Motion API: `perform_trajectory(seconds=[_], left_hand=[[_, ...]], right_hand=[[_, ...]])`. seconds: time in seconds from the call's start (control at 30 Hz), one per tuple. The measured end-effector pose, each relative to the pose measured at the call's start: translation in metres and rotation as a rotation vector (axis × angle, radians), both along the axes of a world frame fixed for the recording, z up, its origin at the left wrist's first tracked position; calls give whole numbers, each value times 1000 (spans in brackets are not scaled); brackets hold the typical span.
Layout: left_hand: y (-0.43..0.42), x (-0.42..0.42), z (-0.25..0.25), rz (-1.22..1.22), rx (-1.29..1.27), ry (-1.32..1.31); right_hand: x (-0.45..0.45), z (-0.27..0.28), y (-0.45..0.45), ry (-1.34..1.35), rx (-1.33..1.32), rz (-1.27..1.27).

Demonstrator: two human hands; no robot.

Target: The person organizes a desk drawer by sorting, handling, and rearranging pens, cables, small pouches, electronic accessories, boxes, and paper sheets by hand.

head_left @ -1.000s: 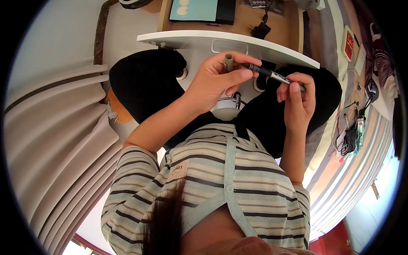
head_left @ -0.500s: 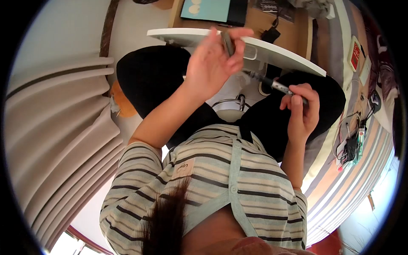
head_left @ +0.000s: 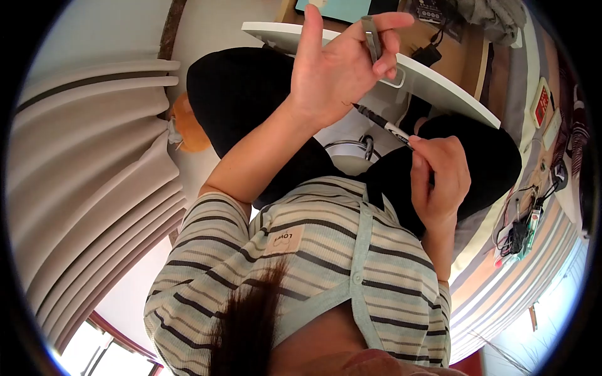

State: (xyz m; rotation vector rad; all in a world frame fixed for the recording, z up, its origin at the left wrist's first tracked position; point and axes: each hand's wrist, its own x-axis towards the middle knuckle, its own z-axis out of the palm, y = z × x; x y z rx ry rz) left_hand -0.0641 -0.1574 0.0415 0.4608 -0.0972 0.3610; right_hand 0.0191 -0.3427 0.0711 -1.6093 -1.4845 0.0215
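Observation:
My left hand is turned palm up, thumb spread wide, with a grey-green pen cap held between its fingers. My right hand grips a black and silver marker pen near its rear end. The pen's uncapped dark tip points at the heel of my left palm, close to the wrist. A thin dark mark shows on the skin beside the tip. Whether the tip touches the skin is hard to tell.
Beyond my hands is an open drawer with a black adapter and a light-blue item. A striped cover on the right bears cables and a red-and-white device. Curtains hang at the left.
My left hand has turned from holding the cap near the pen to palm up, fingers extended. The pen tip has come to the heel of that palm. The view has shifted.

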Motion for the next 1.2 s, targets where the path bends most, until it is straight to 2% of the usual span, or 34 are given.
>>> perform_trajectory(seconds=[0.07,0.3,0.37,0.4,0.47,0.5,0.57,0.67,0.8,1.03,1.1,1.13,1.2], left_hand=[[1,0,3,26,-8,13],[3,-3,10,70,-104,123],[15,0,-9,-109,-107,-221],[12,1,-5,-113,-107,-222],[0,-1,7,119,175,197],[-2,-2,7,112,177,190],[-5,-5,4,46,523,302],[-15,-9,6,-1,614,406],[-17,-12,1,5,879,415],[-16,-17,5,46,1009,419],[-12,-18,4,43,1309,389],[-11,-18,5,30,1308,380],[-8,-18,10,65,1622,331]], right_hand=[[0,-1,-1,145,48,4],[6,-2,0,28,-7,-38],[13,-4,-5,99,4,-72],[15,-7,-9,97,4,-76],[15,-14,-17,529,77,-104],[17,-12,-17,556,102,-100],[26,-12,-18,605,156,-129],[34,-11,-20,677,217,-176],[37,-10,-23,668,201,-168],[40,-8,-30,624,62,-140],[44,-4,-34,602,-45,-116],[45,-3,-36,603,-45,-131],[46,-2,-35,606,-99,-157]])
